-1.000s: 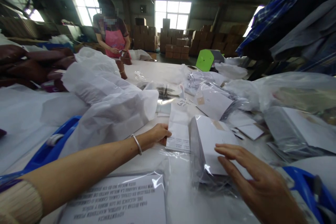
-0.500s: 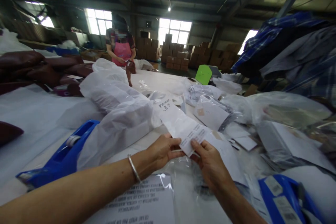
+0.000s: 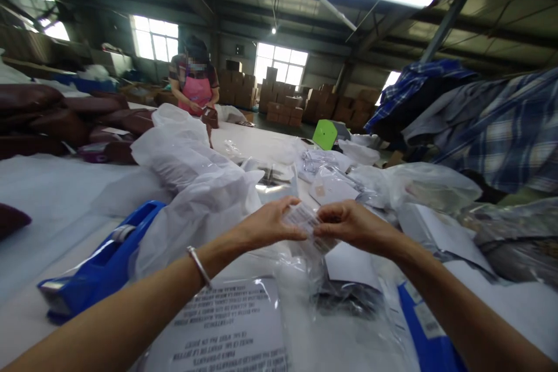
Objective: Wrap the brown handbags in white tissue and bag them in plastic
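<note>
Over the middle of the table both hands grip a small white label strip with printed lines, blurred and partly hidden by fingers. My left hand, with a silver bangle at the wrist, pinches its left side between thumb and fingers. At the right side, my right hand is closed on the strip with curled fingers. Just below the hands lie clear plastic bags with a white sheet and something dark inside. A clear bag with a printed warning text lies flat nearer to me.
Blue tape dispensers stand left and right. White plastic wrapping is heaped left of centre, brown leather-like goods behind it. Bagged papers crowd the right. Across the table a person in a pink apron handles a brown bag.
The strip was stretched out away from me, showing handwriting; now only a short printed part shows between my hands. Both hands have risen slightly, and the view has shifted.
</note>
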Demonstrator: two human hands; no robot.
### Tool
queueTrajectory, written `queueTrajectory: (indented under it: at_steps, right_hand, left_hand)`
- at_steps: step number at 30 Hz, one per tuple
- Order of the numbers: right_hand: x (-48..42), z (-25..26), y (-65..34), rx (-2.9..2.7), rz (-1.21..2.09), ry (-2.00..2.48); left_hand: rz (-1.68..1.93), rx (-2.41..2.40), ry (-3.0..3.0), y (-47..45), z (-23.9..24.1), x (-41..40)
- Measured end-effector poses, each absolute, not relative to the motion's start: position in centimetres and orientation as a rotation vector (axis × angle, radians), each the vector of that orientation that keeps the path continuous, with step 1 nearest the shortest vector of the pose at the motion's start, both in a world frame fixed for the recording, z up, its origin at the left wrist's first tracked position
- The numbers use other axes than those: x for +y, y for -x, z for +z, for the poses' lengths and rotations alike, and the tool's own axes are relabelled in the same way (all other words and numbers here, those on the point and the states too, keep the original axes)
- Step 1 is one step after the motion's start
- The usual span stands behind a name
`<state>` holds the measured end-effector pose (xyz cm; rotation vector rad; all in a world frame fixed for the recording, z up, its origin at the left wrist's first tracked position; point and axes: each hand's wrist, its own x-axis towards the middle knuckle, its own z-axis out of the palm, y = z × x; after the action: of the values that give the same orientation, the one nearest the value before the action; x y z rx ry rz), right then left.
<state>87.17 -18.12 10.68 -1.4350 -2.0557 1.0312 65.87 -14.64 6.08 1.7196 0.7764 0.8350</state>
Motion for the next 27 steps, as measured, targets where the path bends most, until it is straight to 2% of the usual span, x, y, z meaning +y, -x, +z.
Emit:
queueTrajectory:
  at_steps: [2, 5, 8, 11, 17, 22, 25, 27]
  right_hand:
    - [-18.6, 11.1, -86.6, -2.012, 0.759, 1.419]
    - [-20.5, 10.9, -86.1, -1.917, 0.180, 1.314]
    - [-22.8, 10.0, -85.7, -1.939, -0.103, 1.214]
    - [-24.3, 8.8, -85.4, -1.989, -0.069, 1.248]
    - [-25.4, 8.3, -84.9, -1.853, 0.284, 1.308]
    - [-26.1, 10.0, -84.8, -1.606, 0.543, 1.254]
    - [-27.7, 11.9, -86.8, -1.433, 0.565, 1.161]
    - [-29.6, 12.8, -89.6, -1.328, 0.500, 1.170]
  left_hand:
    - [0.677, 0.679, -1.533, -65.8, 5.5, -14.4]
    - [0.772, 0.671, -1.353, -65.5, 4.9, -14.8]
    - [0.871, 0.681, -1.277, -65.2, 4.8, -15.8]
    - [0.913, 0.635, -1.227, -65.1, 4.9, -16.9]
    - [0.997, 0.516, -1.165, -65.4, 5.9, -19.2]
    - [1.038, 0.523, -1.480, -64.5, 9.0, -20.4]
    - [1.132, 0.777, -1.631, -60.9, 8.8, -21.4]
    - [1.245, 1.157, -1.584, -57.0, 6.5, -22.3]
